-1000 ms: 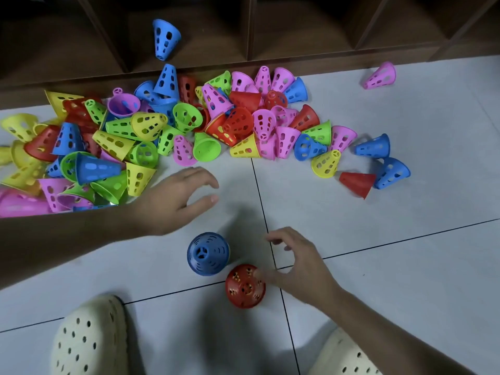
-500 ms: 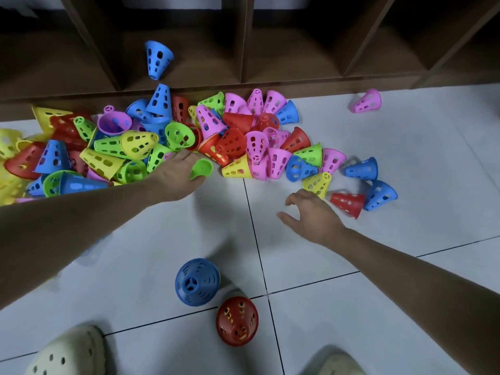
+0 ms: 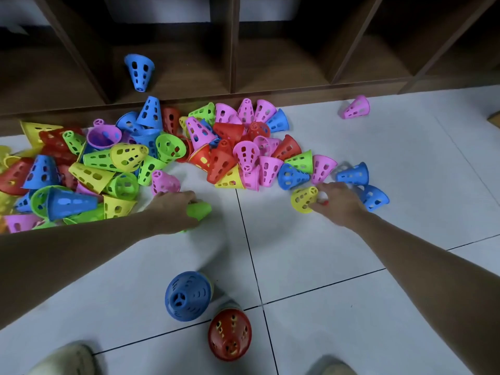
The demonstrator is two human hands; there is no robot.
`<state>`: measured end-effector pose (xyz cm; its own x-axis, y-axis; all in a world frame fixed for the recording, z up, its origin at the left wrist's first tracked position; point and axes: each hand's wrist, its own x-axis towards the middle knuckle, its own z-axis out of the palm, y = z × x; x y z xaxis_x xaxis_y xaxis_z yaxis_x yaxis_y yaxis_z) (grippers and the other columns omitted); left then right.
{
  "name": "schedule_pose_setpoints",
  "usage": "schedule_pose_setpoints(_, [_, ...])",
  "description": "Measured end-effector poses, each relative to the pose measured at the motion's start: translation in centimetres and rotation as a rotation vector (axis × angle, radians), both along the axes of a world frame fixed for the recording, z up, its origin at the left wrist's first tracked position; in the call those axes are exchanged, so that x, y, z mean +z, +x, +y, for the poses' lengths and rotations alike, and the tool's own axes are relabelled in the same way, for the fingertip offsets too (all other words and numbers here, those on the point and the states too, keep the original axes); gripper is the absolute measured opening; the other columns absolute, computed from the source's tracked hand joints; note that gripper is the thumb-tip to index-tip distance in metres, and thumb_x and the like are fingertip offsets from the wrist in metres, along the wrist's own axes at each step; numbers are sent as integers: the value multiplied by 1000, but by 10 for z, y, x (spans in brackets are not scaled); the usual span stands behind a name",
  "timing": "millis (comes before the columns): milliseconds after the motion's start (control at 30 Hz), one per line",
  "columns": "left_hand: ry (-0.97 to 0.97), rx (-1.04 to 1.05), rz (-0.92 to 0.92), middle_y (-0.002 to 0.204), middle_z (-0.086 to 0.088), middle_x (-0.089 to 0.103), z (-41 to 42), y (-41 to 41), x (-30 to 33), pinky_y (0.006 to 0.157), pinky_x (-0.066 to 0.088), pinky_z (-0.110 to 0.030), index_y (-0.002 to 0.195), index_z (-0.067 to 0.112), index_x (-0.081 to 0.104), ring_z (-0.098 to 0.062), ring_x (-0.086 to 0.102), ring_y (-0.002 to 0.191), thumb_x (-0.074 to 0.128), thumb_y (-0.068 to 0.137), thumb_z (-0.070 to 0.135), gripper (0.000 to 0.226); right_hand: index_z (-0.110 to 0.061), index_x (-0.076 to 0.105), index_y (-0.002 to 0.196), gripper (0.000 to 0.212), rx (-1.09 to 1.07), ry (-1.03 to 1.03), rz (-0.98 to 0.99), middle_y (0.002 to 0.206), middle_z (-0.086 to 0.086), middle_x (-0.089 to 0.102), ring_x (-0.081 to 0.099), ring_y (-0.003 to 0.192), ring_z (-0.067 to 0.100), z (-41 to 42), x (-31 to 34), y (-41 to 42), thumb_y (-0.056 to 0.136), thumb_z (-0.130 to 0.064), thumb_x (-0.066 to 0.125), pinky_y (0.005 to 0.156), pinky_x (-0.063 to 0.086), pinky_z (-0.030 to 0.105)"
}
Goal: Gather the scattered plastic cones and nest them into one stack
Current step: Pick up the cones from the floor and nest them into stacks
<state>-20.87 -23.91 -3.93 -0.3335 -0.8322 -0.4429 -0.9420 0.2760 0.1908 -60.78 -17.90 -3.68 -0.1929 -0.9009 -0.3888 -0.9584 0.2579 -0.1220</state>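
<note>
A big heap of perforated plastic cones (image 3: 140, 161) in several colours lies across the white tiled floor. My left hand (image 3: 173, 209) grips a green cone (image 3: 199, 211) at the heap's near edge. My right hand (image 3: 335, 204) covers a red cone (image 3: 323, 203), of which only a sliver shows, beside a yellow cone (image 3: 303, 198). Two upright stacks stand near my feet: one topped by a blue cone (image 3: 188, 296), one topped by a red cone (image 3: 230, 337).
A dark wooden shelf unit (image 3: 232, 50) runs along the back, with a blue cone (image 3: 139, 71) inside one compartment. A lone pink cone (image 3: 355, 107) lies far right. Two blue cones (image 3: 374, 197) sit beside my right hand. My pale shoes (image 3: 65, 359) show at the bottom.
Both hands left the two stacks and reached out to the heap. My left hand took hold of the green cone and drew it back; my right hand closed over the red cone.
</note>
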Motion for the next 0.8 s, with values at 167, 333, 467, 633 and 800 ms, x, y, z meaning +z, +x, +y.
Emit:
schedule_pose_setpoints(167, [55, 128, 273, 111, 7, 65, 2, 4, 7, 81, 44, -31, 124, 31, 57, -21, 61, 106, 80, 75, 41, 56, -22, 54, 139, 60, 5, -90, -196, 135, 9, 58, 45, 130, 29, 5, -9, 29, 86, -41, 74, 109, 38, 41])
schedule_pose_setpoints(333, [51, 180, 458, 108, 11, 62, 0, 1, 19, 93, 49, -36, 110, 35, 56, -16, 61, 106, 85, 72, 33, 48, -19, 65, 124, 44, 26, -121, -415, 119, 6, 66, 58, 112, 22, 16, -13, 62, 85, -37, 77, 101, 45, 39])
schedule_pose_setpoints(467, [56, 195, 544, 115, 8, 63, 10, 0, 38, 87, 41, -21, 122, 20, 58, -10, 58, 107, 84, 78, 25, 51, -21, 68, 112, 29, -34, -172, -737, 101, -5, 69, 62, 95, 13, 40, 12, 103, 87, -33, 77, 91, 50, 33])
schedule_pose_setpoints(633, [78, 215, 704, 104, 14, 65, 44, 10, 83, 85, 43, -8, 119, 23, 55, 12, 57, 94, 80, 84, 22, 43, -19, 66, 101, 17, -41, -157, -949, 87, -8, 69, 66, 87, 11, 85, 66, 144, 92, -32, 71, 84, 51, 22])
schedule_pose_setpoints(800, [78, 47, 637, 113, 18, 66, 77, 36, 106, 88, 45, -17, 127, 36, 58, -4, 59, 104, 65, 77, 62, 57, -23, 63, 112, 47, 195, -208, -725, 106, -13, 65, 58, 101, 4, 121, 89, 163, 86, -62, 57, 88, 44, 20])
